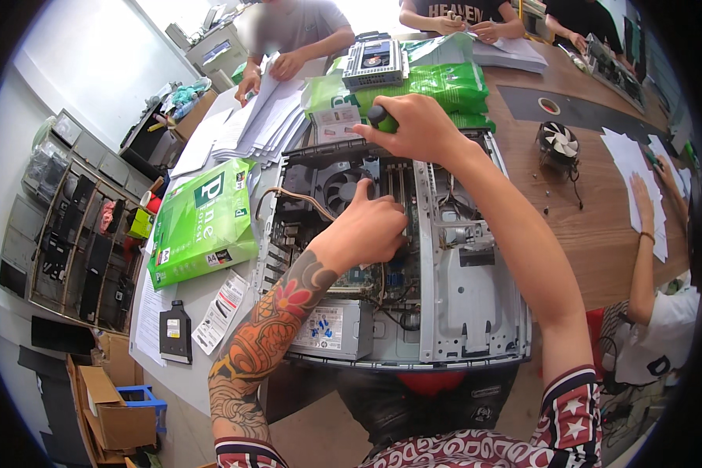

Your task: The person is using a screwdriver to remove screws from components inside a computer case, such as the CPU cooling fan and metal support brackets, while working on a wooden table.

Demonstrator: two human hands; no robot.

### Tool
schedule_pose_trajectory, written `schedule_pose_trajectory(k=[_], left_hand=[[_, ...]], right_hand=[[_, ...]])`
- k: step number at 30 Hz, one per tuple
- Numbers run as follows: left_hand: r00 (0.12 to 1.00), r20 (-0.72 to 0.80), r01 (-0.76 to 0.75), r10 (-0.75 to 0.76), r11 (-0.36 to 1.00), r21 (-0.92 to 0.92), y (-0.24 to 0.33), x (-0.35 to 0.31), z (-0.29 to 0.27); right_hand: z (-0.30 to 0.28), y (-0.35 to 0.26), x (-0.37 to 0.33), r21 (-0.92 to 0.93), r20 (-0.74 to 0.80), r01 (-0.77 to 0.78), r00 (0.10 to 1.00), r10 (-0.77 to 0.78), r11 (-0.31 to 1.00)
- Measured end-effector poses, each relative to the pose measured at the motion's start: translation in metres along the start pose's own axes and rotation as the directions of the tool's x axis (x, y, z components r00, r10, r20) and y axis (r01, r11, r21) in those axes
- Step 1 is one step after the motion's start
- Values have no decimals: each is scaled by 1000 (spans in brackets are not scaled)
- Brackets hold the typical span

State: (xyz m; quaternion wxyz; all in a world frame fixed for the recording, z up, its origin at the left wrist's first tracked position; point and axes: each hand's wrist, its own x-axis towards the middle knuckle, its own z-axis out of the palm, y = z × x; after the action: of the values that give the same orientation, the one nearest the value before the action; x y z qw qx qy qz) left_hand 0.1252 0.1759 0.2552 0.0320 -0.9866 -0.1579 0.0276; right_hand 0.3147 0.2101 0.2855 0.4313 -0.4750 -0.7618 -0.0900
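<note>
An open desktop computer case (476, 312) lies flat in front of me, its insides exposed. My right hand (425, 132) is closed around a screwdriver (382, 118) with a dark and green handle, above the case's far edge; its shaft is hidden. My left hand (370, 226) reaches down into the case over the motherboard, beside a round fan (343, 191). Its fingers are curled, and whatever they grip is hidden beneath the hand. Nearest me on the left sits the power supply (327, 327), with several small blue screws on its label. Cables (300, 199) loop over the case's left side.
Green paper packs (203, 226) lie left and beyond the case, the far one carrying a metal drive (374, 64). A black plastic part (176, 331) lies at left. At right are a cooling fan (559, 144) and a tape roll (549, 105). Other people's hands (288, 64) handle papers.
</note>
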Motion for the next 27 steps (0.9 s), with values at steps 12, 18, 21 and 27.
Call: schedule_pose_trajectory(k=[12,18,21,27], left_hand=[[1000,4,-19,20,984,-178,-5,-6,-2],[999,22,-31,34,990,-138,-6,-7,-2],[997,67,-17,27,988,-156,-5,-7,-5],[998,5,-56,58,985,-165,-9,-7,-2]], right_hand=[[-6,-6,1,0,120,-71,990,70,998],[-5,-8,0,-25,97,-55,994,57,998],[-8,-9,0,20,96,-63,994,61,998],[-4,-3,2,-16,68,-33,997,34,999]])
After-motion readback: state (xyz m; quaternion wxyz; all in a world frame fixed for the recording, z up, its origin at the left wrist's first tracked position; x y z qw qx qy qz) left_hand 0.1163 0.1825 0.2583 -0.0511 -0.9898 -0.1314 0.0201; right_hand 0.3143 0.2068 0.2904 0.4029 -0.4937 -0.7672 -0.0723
